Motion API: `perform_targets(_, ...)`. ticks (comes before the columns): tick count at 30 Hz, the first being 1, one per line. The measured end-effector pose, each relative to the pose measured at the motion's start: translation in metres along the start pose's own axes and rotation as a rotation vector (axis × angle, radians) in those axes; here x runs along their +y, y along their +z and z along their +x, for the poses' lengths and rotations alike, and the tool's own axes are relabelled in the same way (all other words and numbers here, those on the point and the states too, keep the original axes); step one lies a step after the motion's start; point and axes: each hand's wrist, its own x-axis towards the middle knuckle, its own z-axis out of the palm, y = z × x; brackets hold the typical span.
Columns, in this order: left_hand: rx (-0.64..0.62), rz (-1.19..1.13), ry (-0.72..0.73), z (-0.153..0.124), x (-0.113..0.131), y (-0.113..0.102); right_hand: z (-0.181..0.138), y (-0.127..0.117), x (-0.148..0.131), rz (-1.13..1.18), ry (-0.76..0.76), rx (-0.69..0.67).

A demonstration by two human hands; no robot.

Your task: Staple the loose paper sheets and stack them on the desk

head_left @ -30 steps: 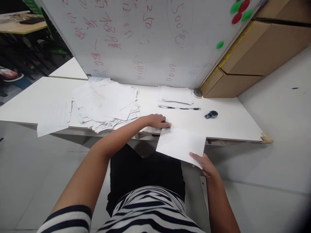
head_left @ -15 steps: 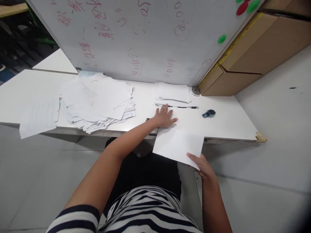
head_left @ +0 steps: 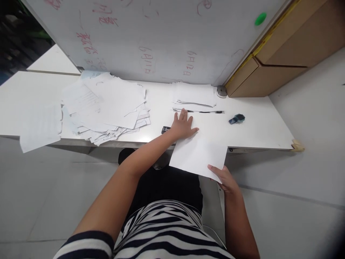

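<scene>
A sheet of white paper lies partly on the table and hangs over its front edge towards me. Pressed flat on its far part is my left hand, fingers spread. Thumb on top and fingers underneath, my right hand pinches the sheet's near right corner. Just beyond my left fingertips runs a dark-marked narrow strip of paper. Behind that strip rests a small stack of white paper. A small black object sits beside my left wrist, partly hidden by the forearm.
At left a large messy paper pile covers the white table, with one sheet overhanging the front edge. A dark blue gadget with a strap lies at right. Behind stand a whiteboard and cardboard boxes.
The camera view has tilted down slightly, shifting the scene upward. Both hands keep their places on the sheet, and more of the small black object shows beside my left wrist.
</scene>
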Motion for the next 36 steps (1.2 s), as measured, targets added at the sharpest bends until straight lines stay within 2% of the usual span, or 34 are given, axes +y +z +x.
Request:
perform_targets(5,0.079,-0.107,0.014,-0.006,-0.001,-0.010,-0.008,0.004,-0.003,0.001,-0.018,0.006)
perform_targets(9,0.347,-0.263,0.080,-0.023,-0.006,-0.031,-0.011,0.008,-0.004,-0.018,-0.043,0.016)
perform_targets(12,0.514,-0.265,0.109,-0.047,-0.021,-0.042,-0.013,0.010,-0.005,-0.019,-0.069,0.015)
perform_targets(14,0.449,-0.230,0.172,-0.065,-0.037,-0.042,-0.015,0.011,-0.007,-0.012,-0.081,0.004)
perform_targets(16,0.260,-0.215,0.237,-0.080,-0.052,-0.036,-0.016,0.012,-0.009,-0.011,-0.082,0.006)
perform_targets(18,0.159,-0.210,0.249,-0.089,-0.063,-0.026,-0.016,0.013,-0.011,-0.010,-0.081,0.017)
perform_targets(22,0.227,-0.205,0.150,-0.092,-0.068,-0.012,-0.019,0.015,-0.012,0.003,-0.084,0.016)
perform_targets(27,0.235,-0.220,0.042,-0.092,-0.064,-0.010,-0.028,0.011,-0.006,0.009,-0.035,0.037)
perform_targets(31,0.290,-0.185,0.040,-0.093,-0.066,-0.006,-0.034,0.007,-0.003,-0.005,-0.033,0.039)
perform_targets(36,0.390,-0.164,0.086,-0.089,-0.071,0.003,-0.032,0.006,-0.005,-0.058,0.000,-0.021)
